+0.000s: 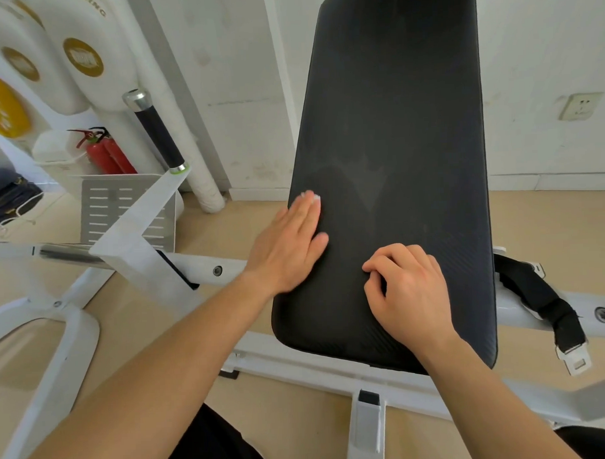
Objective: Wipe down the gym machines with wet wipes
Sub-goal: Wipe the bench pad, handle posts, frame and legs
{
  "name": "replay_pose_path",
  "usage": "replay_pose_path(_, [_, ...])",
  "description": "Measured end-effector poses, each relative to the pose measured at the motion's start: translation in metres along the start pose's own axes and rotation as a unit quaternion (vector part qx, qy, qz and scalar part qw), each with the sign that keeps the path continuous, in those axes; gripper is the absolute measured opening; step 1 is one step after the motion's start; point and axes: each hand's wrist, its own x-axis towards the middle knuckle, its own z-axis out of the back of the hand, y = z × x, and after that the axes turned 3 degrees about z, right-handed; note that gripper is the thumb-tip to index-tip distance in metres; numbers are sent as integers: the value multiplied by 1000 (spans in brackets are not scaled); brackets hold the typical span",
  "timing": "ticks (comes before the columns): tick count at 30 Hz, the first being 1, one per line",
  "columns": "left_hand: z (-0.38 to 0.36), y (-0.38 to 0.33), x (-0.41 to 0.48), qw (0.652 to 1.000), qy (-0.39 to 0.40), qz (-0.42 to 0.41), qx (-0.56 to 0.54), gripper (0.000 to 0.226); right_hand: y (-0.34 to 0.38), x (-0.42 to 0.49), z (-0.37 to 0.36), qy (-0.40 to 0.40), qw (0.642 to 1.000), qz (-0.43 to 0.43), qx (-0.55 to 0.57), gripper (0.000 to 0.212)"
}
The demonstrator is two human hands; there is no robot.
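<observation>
A long black padded back rest point(400, 123) of a white gym machine fills the middle of the view. My left hand point(288, 243) lies flat on the pad's left edge, pressing a white wet wipe point(310, 195) that shows only past the fingertips. My right hand point(408, 291) rests on the lower part of the pad with its fingers curled and nothing visible in it. A faint damp streak point(368, 189) marks the pad just right of the wipe.
The machine's white frame point(299, 363) runs under the pad. A black handle with a chrome cap point(155, 129) rises at the left. A black strap with a buckle point(551, 310) hangs at the right. Red fire extinguishers point(108, 152) stand by the wall.
</observation>
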Motion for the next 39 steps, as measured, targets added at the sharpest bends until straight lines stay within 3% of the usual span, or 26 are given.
replay_pose_path(7, [29,15,112,995,-21,93,-28,64,-4,5,-1,-3,1000,-8,-1,19])
replay_pose_path(17, [-3,2,-32,997,23,-64,-33,67,0,8,7,-3,1000,-13,10,16])
replay_pose_path(23, [30,-2,97,999,-11,24,-40,66,-17,8,15,-11,1000,-20,-13,17])
replay_pose_path(25, [29,-28,100,999,-21,-9,-38,61,-25,9,14,-16,999,-36,-18,20])
replay_pose_path(28, [10,-60,44,987,-35,-157,16,62,-27,10,16,-22,999,-41,-16,18])
replay_pose_path(31, [2,-54,2,973,11,-227,39,65,-24,8,21,-27,999,-38,-10,16])
replay_pose_path(33, [9,-41,27,976,-14,-208,64,64,-24,8,27,-39,998,-40,-11,16])
replay_pose_path(37, [40,-36,111,999,-32,-25,26,69,-32,6,32,-53,998,-40,-23,14])
replay_pose_path(39, [38,-59,117,997,-50,-52,26,69,-39,5,32,-56,997,-52,-28,14])
